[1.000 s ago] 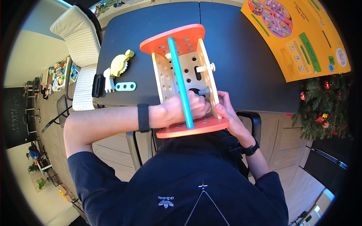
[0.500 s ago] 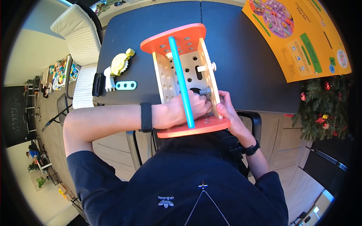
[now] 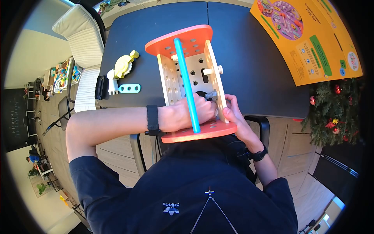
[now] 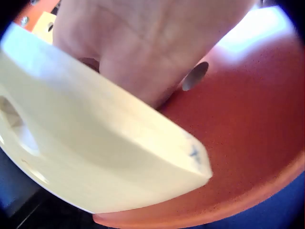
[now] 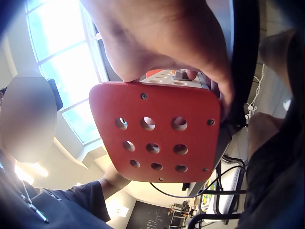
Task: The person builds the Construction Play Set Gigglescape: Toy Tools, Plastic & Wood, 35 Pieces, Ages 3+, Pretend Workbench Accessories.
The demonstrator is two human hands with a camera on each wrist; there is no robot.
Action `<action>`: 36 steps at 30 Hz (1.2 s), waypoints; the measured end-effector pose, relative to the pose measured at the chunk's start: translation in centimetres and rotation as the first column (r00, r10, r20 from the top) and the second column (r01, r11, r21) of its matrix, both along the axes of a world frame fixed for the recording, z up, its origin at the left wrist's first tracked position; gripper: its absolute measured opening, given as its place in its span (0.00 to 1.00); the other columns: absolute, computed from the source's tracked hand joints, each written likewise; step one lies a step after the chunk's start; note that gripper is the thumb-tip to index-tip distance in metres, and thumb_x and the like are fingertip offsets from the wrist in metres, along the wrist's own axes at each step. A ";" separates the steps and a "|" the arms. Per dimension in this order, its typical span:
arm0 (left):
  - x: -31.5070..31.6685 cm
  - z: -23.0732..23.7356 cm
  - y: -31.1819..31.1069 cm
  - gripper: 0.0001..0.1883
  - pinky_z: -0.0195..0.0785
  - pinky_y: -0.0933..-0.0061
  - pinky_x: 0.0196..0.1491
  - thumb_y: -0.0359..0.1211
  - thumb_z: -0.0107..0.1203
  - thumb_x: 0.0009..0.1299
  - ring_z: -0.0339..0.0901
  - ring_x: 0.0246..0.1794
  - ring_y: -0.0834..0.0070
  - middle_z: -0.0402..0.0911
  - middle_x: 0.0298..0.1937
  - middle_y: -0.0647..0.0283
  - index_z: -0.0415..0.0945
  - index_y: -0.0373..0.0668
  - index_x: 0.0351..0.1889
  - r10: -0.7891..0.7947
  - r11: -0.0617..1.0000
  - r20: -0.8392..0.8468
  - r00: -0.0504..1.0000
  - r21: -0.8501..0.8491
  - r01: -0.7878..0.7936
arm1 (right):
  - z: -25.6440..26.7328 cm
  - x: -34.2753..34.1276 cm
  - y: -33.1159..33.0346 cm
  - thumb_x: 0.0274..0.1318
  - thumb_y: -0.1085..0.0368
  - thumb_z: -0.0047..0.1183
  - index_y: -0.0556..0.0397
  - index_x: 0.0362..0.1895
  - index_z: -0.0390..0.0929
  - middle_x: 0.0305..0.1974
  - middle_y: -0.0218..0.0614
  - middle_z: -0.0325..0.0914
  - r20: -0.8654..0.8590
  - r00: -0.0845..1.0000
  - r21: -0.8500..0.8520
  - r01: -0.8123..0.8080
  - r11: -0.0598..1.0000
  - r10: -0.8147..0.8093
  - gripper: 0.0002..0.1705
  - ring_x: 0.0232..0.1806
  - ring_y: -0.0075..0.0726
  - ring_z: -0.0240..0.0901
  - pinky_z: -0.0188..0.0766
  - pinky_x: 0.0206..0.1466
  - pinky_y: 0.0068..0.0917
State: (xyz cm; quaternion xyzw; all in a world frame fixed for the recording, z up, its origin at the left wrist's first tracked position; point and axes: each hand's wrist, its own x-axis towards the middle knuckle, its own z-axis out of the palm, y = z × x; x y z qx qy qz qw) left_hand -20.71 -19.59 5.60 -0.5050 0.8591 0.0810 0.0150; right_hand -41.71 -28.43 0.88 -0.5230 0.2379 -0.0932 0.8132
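A toy toolbox point(image 3: 193, 136) with pale wooden sides, red end panels and a blue bar handle point(image 3: 186, 84) is tilted before the person's chest. The left hand point(image 3: 196, 113) reaches under the handle into the box, knuckles bent at the inner face of the right wooden side point(image 3: 215, 74); I cannot tell what its hidden fingertips hold. Just beyond the knuckles, a grey toy bolt point(image 3: 211, 95) sticks inward from that side. The right hand point(image 3: 237, 119) grips the same side from outside, thumb at its edge by the near red panel point(image 5: 157, 138). Farther up, a cream peg point(image 3: 213, 70) passes through it.
On the dark table point(image 3: 257, 78), at left, lie a yellow toy saw piece point(image 3: 124, 66), a white piece point(image 3: 113, 82), a mint three-hole strip point(image 3: 130, 88) and a black case point(image 3: 101, 87). A yellow box point(image 3: 304, 43) stands at right, above a decorated fir point(image 3: 335, 113).
The left wrist has shifted slightly right, toward the box, its wristband turning a little. The box has barely moved, and the right hand keeps its place.
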 end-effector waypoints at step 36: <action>-0.1 -0.7 0.5 0.07 0.78 0.66 0.25 0.32 0.55 0.73 0.85 0.23 0.69 0.81 0.33 0.59 0.77 0.37 0.39 -0.053 0.993 0.064 0.997 -0.103 0.059 | 0.1 0.0 0.2 0.75 0.41 0.54 0.55 0.73 0.49 0.67 0.47 0.64 0.015 1.000 0.002 0.008 1.000 -0.008 0.42 0.72 0.40 0.61 0.57 0.77 0.42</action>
